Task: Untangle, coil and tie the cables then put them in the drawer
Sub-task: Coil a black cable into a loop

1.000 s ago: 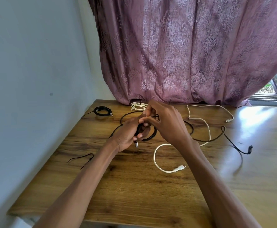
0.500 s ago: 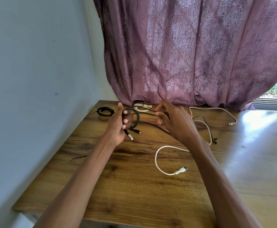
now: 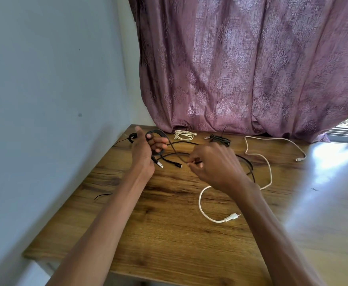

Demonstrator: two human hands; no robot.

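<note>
My left hand (image 3: 146,151) grips a partly wound coil of black cable (image 3: 158,134) above the table's far left, with a silver plug hanging below the fist. My right hand (image 3: 214,164) pinches the same cable's loose run a short way to the right, low over the wood. The rest of that black cable (image 3: 249,164) trails behind my right wrist. A long white cable (image 3: 269,168) lies loose on the right, its plug (image 3: 230,217) near my right forearm.
Tied coils rest by the curtain (image 3: 241,69): a black one (image 3: 132,137) at far left, a white one (image 3: 184,135), a dark one (image 3: 220,139). A thin black tie (image 3: 102,196) lies near the wall (image 3: 45,100). The wooden table (image 3: 169,244) ends close in front.
My right hand has dropped from beside the coil to lower right, drawing the black cable's loose run out along the table. My left hand keeps its grip on the coil.
</note>
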